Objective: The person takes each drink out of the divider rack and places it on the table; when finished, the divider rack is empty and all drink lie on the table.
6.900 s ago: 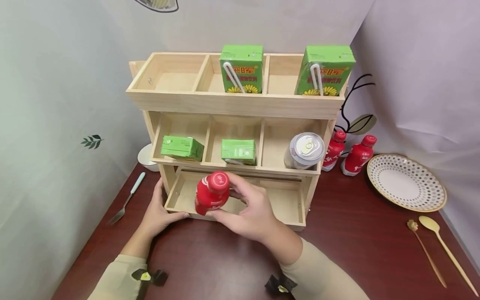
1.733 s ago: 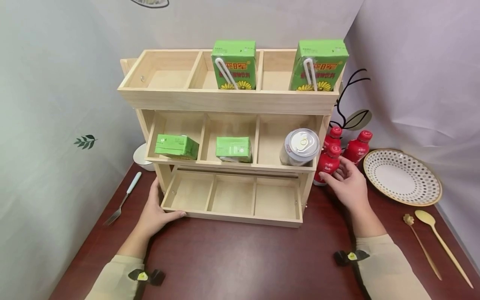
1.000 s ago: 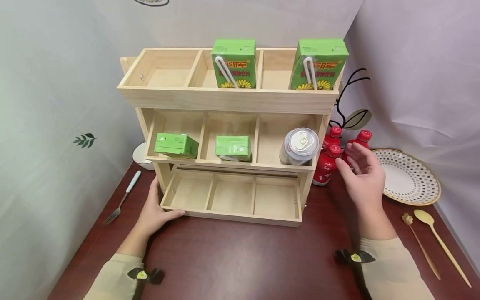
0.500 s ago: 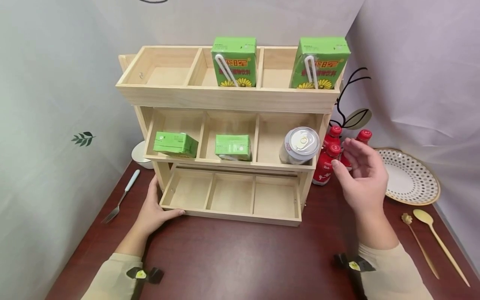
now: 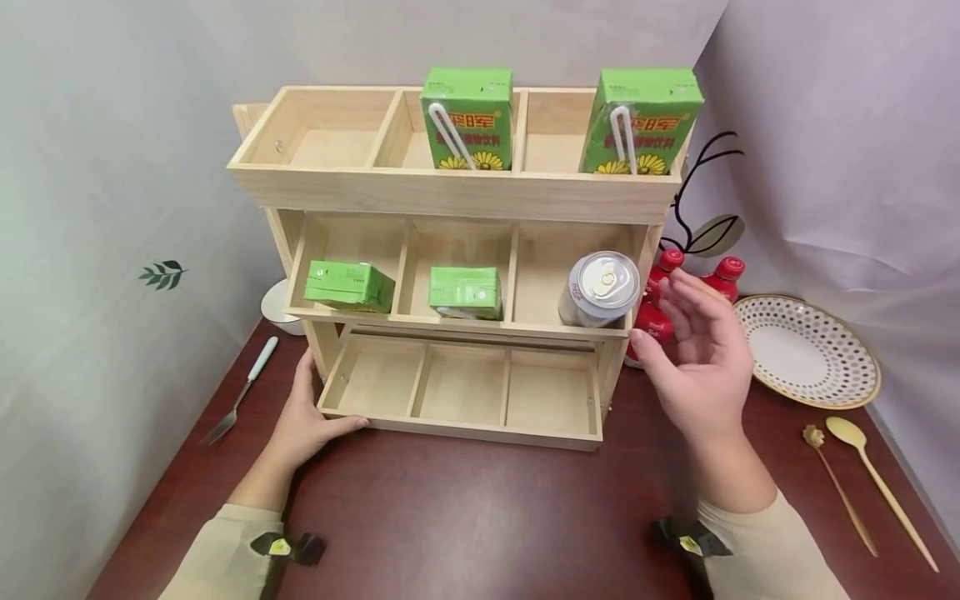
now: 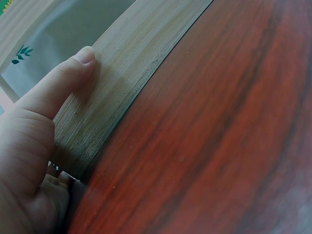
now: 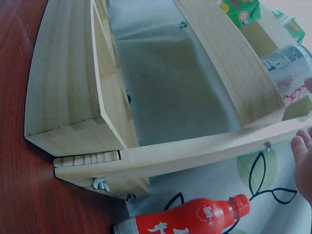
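Note:
A three-tier wooden shelf rack (image 5: 450, 196) stands on the dark red table. My left hand (image 5: 303, 421) grips its lower left corner, thumb along the front board and fingers round the side, as the left wrist view also shows. My right hand (image 5: 705, 367) is held up at the rack's right side, fingers apart and holding nothing. It is nearest a silver can (image 5: 600, 292) in the middle tier's right compartment and partly covers the red bottles (image 5: 654, 323) behind it. In the right wrist view, fingertips (image 7: 303, 146) show at the right edge near the can.
Green drink cartons (image 5: 468, 121) stand in the top and middle tiers. To the right are a dotted plate (image 5: 795, 342) and golden spoons (image 5: 851, 433). A fork (image 5: 240, 400) and white bowl (image 5: 276, 307) lie left. The bottom tray (image 5: 457, 383) has three compartments.
Earlier my right hand held a red bottle before the bottom tray, then set it down beside the other bottles and let go. It has since moved left toward the can. The left hand kept its place.

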Demonstrator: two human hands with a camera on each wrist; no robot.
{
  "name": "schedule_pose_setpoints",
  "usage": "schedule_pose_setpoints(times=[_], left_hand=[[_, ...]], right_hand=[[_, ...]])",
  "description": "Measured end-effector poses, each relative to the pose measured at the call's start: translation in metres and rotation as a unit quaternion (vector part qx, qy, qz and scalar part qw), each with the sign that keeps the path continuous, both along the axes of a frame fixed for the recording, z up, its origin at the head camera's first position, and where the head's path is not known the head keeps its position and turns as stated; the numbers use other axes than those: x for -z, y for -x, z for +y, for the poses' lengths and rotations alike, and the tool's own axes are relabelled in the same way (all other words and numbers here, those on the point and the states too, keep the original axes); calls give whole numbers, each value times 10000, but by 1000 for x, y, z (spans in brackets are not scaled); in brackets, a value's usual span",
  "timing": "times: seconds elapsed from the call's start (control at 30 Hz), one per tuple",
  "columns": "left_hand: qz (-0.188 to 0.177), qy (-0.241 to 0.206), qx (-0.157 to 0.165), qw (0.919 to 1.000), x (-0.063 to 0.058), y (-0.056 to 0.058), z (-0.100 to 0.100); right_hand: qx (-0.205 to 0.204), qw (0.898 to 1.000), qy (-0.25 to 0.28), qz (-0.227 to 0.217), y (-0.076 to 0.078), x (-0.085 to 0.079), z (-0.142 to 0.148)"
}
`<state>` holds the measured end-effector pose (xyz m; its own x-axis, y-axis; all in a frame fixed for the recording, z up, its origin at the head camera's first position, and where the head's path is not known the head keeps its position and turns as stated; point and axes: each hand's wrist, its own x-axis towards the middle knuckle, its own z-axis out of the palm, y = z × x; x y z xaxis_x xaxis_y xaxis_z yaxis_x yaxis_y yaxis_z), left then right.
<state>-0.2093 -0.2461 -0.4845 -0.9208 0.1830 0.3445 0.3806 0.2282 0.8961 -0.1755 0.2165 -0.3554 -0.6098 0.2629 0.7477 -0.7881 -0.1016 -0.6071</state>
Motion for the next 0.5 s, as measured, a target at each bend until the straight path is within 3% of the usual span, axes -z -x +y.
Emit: schedule_pose_setpoints(times=[0.17, 0.5], left_hand=[[-8, 83, 3, 10000, -3, 2, 1], [-7, 75, -25, 10000, -1, -1, -1]], right_hand=[[-13, 10000, 19, -18, 0, -3, -6], [102, 9979, -613, -184, 3, -10, -21]])
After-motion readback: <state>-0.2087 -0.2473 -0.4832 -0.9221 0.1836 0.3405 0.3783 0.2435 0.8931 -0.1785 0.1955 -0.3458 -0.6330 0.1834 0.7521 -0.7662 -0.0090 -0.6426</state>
